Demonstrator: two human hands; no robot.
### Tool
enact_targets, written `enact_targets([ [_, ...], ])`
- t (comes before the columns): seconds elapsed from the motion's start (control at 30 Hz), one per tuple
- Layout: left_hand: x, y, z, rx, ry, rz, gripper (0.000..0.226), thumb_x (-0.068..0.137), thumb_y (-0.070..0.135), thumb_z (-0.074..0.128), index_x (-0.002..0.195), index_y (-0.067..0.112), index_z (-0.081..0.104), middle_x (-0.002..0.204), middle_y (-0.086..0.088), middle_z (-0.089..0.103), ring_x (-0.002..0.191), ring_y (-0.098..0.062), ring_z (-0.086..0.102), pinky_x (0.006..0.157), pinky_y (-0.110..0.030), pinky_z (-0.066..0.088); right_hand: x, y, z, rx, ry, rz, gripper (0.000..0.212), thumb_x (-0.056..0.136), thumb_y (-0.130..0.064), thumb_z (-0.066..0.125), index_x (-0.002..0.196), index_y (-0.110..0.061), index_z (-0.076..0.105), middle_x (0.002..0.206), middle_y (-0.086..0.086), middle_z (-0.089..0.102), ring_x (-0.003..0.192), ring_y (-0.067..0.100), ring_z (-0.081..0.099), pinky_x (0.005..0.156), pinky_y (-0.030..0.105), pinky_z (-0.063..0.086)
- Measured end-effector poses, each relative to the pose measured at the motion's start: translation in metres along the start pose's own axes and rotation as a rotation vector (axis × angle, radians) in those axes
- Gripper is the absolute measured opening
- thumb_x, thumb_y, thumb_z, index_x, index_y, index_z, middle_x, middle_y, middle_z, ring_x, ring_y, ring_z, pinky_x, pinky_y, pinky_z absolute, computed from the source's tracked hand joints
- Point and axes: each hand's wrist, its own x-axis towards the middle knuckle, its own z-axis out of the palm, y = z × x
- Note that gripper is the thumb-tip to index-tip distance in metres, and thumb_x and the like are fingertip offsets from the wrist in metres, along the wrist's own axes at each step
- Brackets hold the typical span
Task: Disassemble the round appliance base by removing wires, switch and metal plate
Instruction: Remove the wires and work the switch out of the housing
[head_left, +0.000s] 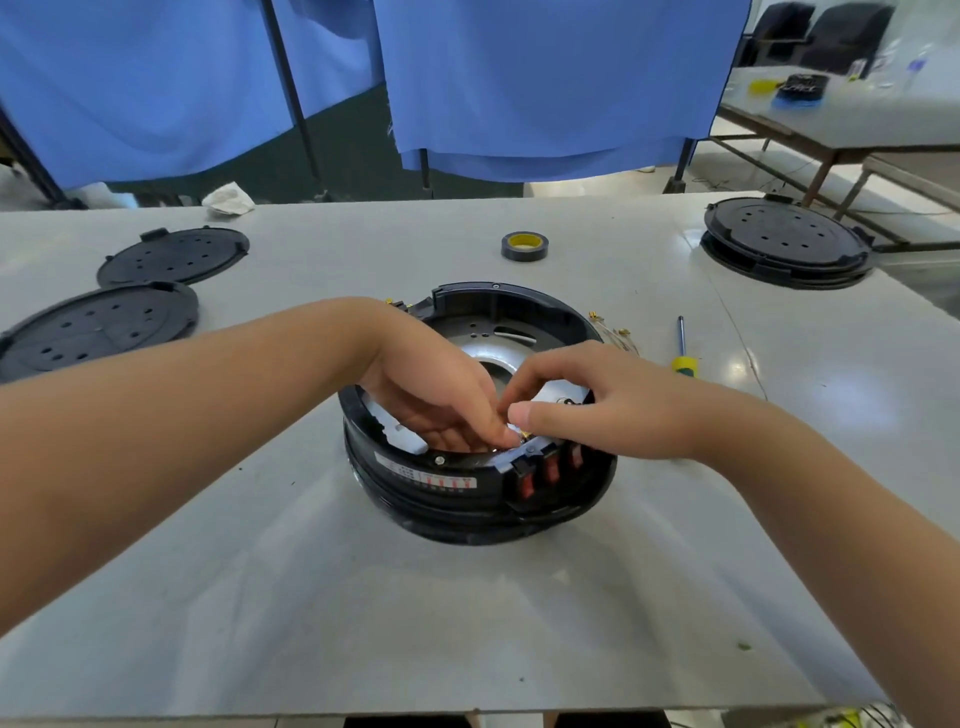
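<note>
Appliance base: we have the round black base standing near the middle of the grey table, open side up, with its row of red rocker switches facing us on the near wall.
Metal plate: the shiny plate lies inside the base, not yet lifted out; our hands cover its near part.
Left hand: our left hand reaches down into the base, its fingertips pinching something small at the brass terminals just behind the switches.
Right hand: our right hand comes in from the other side with fingers curled, thumb and forefinger meeting the left fingertips at the same spot; we cannot tell exactly which wire or connector it holds.
Loose wires: thin wires with brass ends hang over the far right rim of the base.
Step in hand: we judge this to be the wire stage, pulling a connector off a switch terminal.
Next move: it calls for a straight, firm pull on the connector while the base is kept steady, then freeing the switch.
Nearby: a yellow-handled screwdriver lies just right of the base, a roll of black tape beyond it, and two removed black covers lie to the left.
</note>
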Motion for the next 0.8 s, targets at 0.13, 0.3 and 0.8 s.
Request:
enact_targets([
  [0.13,-0.002,0.003,0.002,0.002,-0.047,0.009,0.035,0.094,0.022,0.051,0.06,0.025,0.06,0.057,0.013,0.045,0.057,-0.004,0.039,0.063,-0.016,0.036,-0.002,-0.001,0.006,-0.118,0.012,0.022,0.012,0.088,-0.05,0.052,0.092,-0.038,0.057,0.096,-0.023,0.056,0.091,-0.012,0.048,0.068,0.014,0.033],
  [0.3,-0.003,0.012,0.013,0.054,-0.009,-0.008,0.025,0.088,0.042,0.052,0.083,0.023,0.067,0.063,0.01,0.042,0.058,-0.005,0.039,0.059,-0.014,0.039,0.003,-0.003,0.019,-0.377,0.072,0.049,0.02,0.099,-0.035,0.036,0.096,-0.025,0.053,0.094,-0.008,0.054,0.094,0.011,0.047,0.077,0.029,0.036],
  [0.8,-0.003,0.008,0.02,0.069,0.044,-0.01,0.043,0.102,0.023,0.041,0.124,-0.012,0.05,0.095,-0.007,0.053,0.094,-0.018,0.047,0.089,-0.027,0.038,0.009,0.002,0.035,-0.433,0.25,-0.02,0.035,0.096,-0.018,0.033,0.126,-0.027,0.049,0.085,-0.019,0.055,0.094,0.01,0.046,0.082,0.03,0.03],
])
